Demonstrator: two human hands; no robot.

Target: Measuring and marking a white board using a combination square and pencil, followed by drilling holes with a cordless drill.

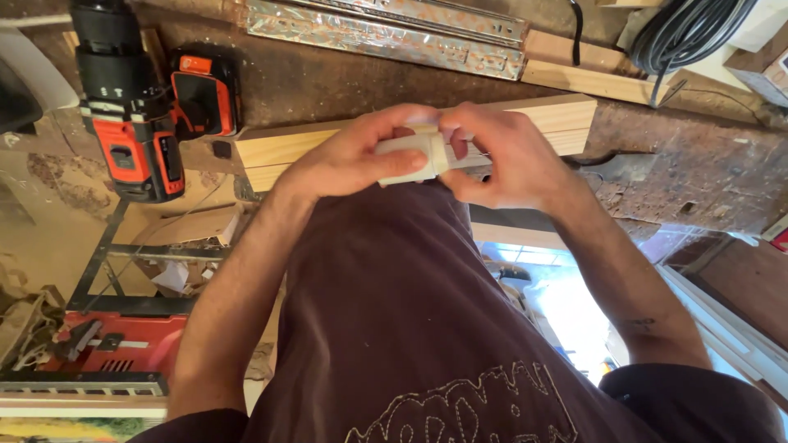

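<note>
Just in front of the pale wooden board point(566, 115), we grip a small white tube point(410, 156), perhaps glue, left hand point(345, 160) curled shut around its body, right hand point(509, 160) pinching its end, so we should brace the body firmly while twisting gently.

You stand at a worn, dark-brown wooden workbench point(345, 78), where a red-and-black cordless drill point(131, 123) lies beside its orange-and-black battery pack point(205, 90). Two silver metal drawer slides point(386, 33) rest along the far edge near a coil of black cable point(685, 33). Daylight brightens the cluttered floor point(566, 303) below.
</note>
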